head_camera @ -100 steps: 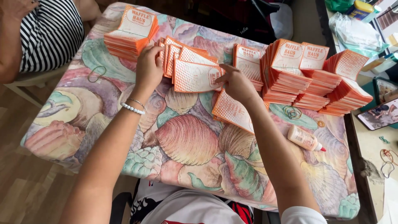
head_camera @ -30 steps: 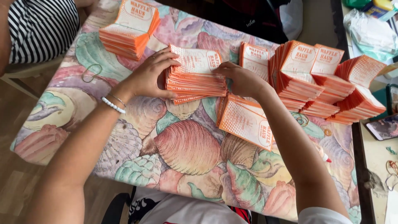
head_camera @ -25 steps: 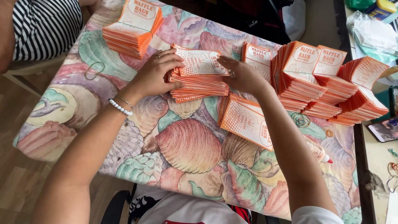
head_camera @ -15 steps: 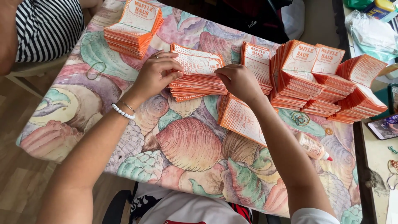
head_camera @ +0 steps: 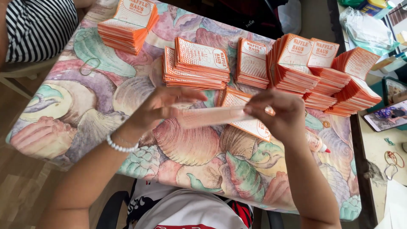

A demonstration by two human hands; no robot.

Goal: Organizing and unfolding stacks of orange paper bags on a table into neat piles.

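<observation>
1. Your left hand (head_camera: 159, 106) and your right hand (head_camera: 277, 112) hold one paper sleeve (head_camera: 212, 116) between them, above the middle of the surface (head_camera: 85, 97). The sleeve is blurred and shows nearly edge-on.
2. The grip of your left hand pinches the left end of the sleeve between thumb and fingers. The grip of your right hand is closed on the right end.
3. Just under the sleeve, a loose orange sheet (head_camera: 250, 123) lies flat on the shell-pattern cloth.
4. Beyond your hands, near the far edge, a low pile of sleeves (head_camera: 197, 63) lies flat. To its right stand more piles (head_camera: 322, 72), reaching to the far right corner.
5. One more pile (head_camera: 129, 23) sits at the far left corner.
6. A glue bottle (head_camera: 316, 142) lies near the right edge, just beside your right wrist.
7. A green rubber band (head_camera: 90, 65) lies near the left edge.
8. Another person in a striped shirt (head_camera: 36, 25) sits at the far left.
</observation>
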